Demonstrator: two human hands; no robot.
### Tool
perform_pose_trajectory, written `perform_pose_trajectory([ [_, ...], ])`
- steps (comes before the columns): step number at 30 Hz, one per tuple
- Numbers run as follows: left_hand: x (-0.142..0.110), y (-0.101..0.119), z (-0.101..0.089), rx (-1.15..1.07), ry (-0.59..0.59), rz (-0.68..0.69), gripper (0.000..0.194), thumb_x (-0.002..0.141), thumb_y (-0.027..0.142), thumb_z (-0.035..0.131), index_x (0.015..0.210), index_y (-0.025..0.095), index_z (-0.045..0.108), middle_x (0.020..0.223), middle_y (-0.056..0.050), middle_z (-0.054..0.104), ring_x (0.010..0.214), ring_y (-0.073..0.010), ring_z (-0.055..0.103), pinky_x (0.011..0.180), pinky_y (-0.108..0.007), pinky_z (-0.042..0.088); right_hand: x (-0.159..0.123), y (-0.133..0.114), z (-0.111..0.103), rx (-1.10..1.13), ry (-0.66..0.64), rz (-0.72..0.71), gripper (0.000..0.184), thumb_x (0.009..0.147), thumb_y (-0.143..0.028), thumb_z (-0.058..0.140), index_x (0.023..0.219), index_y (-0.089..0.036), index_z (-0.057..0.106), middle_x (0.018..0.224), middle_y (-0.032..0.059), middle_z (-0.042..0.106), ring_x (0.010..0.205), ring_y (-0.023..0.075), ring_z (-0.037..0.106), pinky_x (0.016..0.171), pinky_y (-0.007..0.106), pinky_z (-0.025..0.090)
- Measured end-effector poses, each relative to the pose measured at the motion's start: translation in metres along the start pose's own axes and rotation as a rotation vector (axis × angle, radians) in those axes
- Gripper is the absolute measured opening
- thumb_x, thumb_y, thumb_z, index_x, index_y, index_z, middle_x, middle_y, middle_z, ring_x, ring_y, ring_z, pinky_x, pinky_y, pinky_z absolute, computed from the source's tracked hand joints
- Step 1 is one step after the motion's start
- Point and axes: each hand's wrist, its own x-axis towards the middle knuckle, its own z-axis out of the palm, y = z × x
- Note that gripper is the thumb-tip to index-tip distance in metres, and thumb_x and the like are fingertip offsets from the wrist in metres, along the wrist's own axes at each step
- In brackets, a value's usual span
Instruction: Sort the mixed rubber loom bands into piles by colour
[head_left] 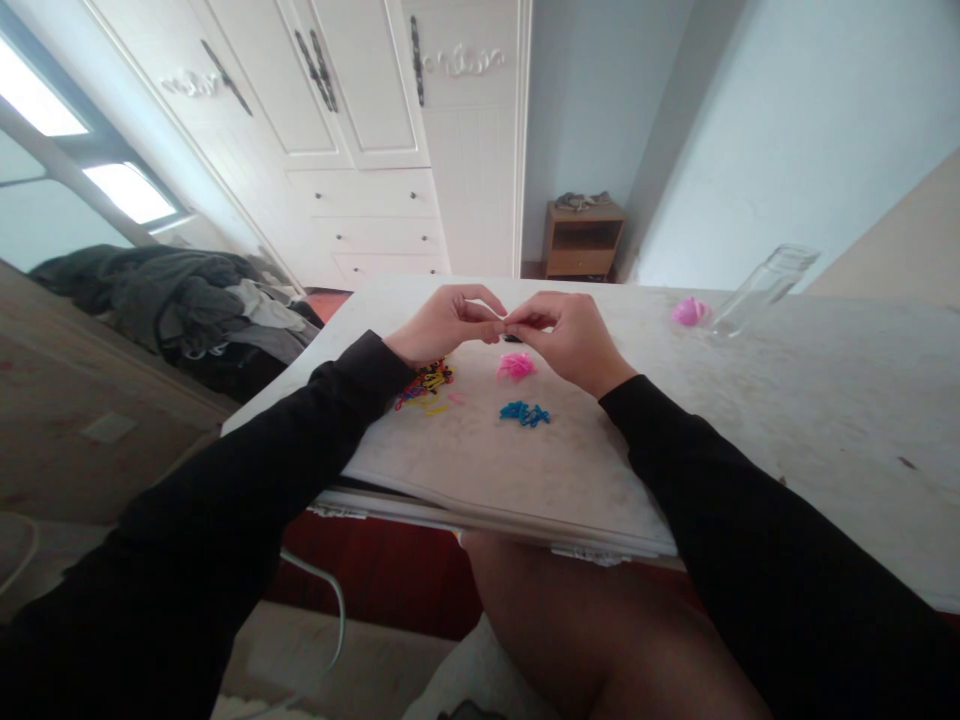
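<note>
Bare leg (555, 600) shows under the near edge of the white surface (480, 470), cut off by the bottom of the view; both black sleeves (262, 470) also run out of sight there.

Nearest on the surface, back from the middle of its near edge, lies a small pile of blue bands (525, 413). Farther in is a pile of pink bands (516, 366). Toward the left edge sits a mixed pile (436, 378) of yellow, red and dark bands, partly hidden by the left cuff.

Beyond the pink pile, the left hand (457, 325) and right hand (566, 335) meet at the fingertips, thumbs and forefingers pinched in close. Whether either grips a band cannot be told. Something dark (512, 338) shows just below the fingertips, too covered to make out.

Near the far edge, right of the hands, a clear glass bottle (765, 287) slants in the view; its contents cannot be made out. Just beside its base is a rounded purple-pink thing (691, 312).

Past the far edge, a wooden cabinet (555, 240) carries crumpled cloth (581, 201); its open compartment is dark inside. The wardrobe (480, 180) has closed doors and drawers, contents hidden, its top cut off.
</note>
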Motion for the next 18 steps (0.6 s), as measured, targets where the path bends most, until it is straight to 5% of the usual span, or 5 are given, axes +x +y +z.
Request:
perform_pose_trajectory([
  [4,0.004,-0.005,-0.004,0.176,0.084,0.053,0.019,0.085,0.031,0.080,0.088,0.014,0.073,0.087,-0.007,0.078,0.075,-0.0132,0.072,0.075,-0.028,0.057,0.001,0.004,-0.013,-0.053,0.084,0.039,0.010,0.087,-0.021,0.072,0.083,-0.018,0.080,0.084,0.0073,0.080,0.077,0.0201,0.070,0.078,0.036,0.057],
  [9,0.003,-0.009,-0.010,0.504,0.093,0.032,0.009,0.084,0.017,0.071,0.092,0.016,0.074,0.082,-0.005,0.077,0.073,-0.0143,0.070,0.066,-0.025,0.052,-0.005,0.028,-0.048,-0.016,0.146,0.160,0.008,0.079,-0.026,0.079,0.076,-0.018,0.076,0.075,0.0062,0.077,0.069,0.0191,0.067,0.068,0.036,0.055],
  [18,0.004,-0.010,-0.014,0.381,0.029,0.088,0.014,0.084,0.025,0.072,0.094,0.016,0.072,0.093,-0.008,0.079,0.094,-0.0199,0.079,0.079,-0.029,0.056,-0.030,0.056,-0.112,0.135,-0.202,0.346,0.034,0.062,-0.052,0.098,0.073,-0.024,0.083,0.074,0.0085,0.080,0.066,0.0223,0.072,0.060,0.038,0.058],
])
